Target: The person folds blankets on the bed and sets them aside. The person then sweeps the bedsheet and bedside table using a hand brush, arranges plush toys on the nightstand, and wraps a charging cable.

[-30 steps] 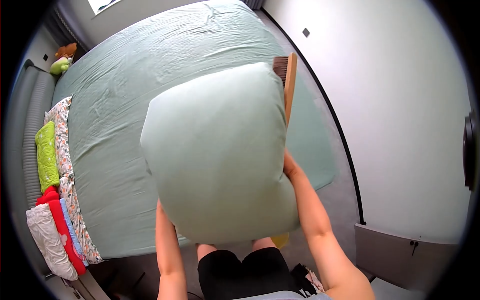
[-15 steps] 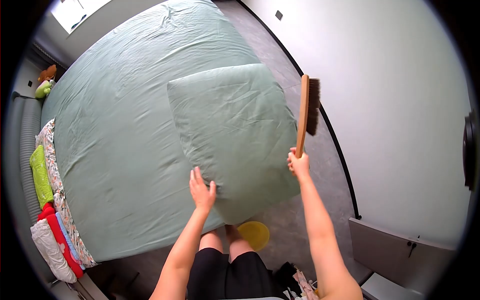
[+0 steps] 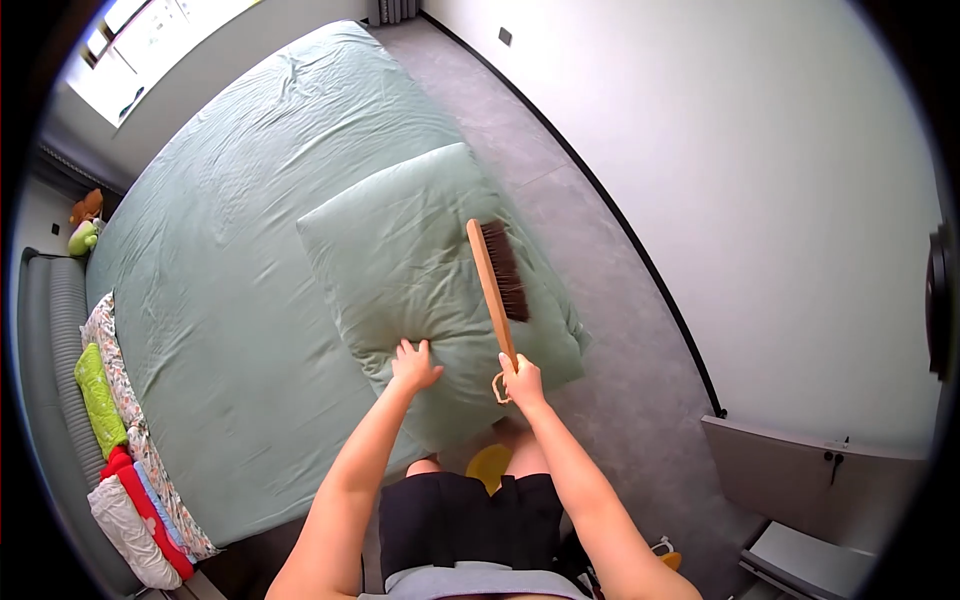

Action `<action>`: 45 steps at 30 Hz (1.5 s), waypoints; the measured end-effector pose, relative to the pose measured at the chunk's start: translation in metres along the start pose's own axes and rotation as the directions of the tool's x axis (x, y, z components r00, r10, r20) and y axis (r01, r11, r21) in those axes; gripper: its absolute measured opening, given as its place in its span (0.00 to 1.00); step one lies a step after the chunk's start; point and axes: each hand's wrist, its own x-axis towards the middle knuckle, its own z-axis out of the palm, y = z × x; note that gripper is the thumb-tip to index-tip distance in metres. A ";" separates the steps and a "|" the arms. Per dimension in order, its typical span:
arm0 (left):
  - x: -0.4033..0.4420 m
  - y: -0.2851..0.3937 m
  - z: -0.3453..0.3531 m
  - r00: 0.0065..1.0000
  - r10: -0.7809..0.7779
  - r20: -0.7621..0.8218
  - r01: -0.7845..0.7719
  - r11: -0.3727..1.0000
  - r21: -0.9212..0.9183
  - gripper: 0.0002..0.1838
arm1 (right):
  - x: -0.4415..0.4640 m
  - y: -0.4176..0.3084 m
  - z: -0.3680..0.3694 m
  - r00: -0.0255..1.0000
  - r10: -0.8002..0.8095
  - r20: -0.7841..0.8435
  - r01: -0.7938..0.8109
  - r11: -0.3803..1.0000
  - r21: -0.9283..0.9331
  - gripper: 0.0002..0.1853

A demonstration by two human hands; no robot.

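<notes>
My right hand (image 3: 522,382) is closed round the handle of a long wooden bed brush (image 3: 488,280) with dark bristles on its right side. A cord loop hangs from the handle's end. The brush is over the right part of a folded green quilt (image 3: 400,250); whether the bristles touch the cloth I cannot tell. My left hand (image 3: 416,367) presses on the quilt's near part with fingers spread, and creases run out from it. The quilt lies at the right edge of the bed, on a green sheet (image 3: 220,300).
Along the left side are a grey headboard (image 3: 50,340), a lime pillow (image 3: 100,395), a red bundle (image 3: 140,500) and a white pillow (image 3: 135,535). A yellow round object (image 3: 488,464) is by my legs. A grey cabinet (image 3: 800,475) stands at the lower right, beside the white wall (image 3: 750,200).
My right hand has brought the brush leftward and down, from beyond the quilt's right edge to over it. My left hand has shifted slightly and now dents the quilt. The camera view has tilted.
</notes>
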 end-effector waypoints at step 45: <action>0.358 0.107 -0.252 -0.036 -0.999 0.033 0.029 -0.034 -0.999 0.25 | 0.510 -0.181 -0.237 0.717 0.075 0.693 0.128 0.963 -0.236 0.13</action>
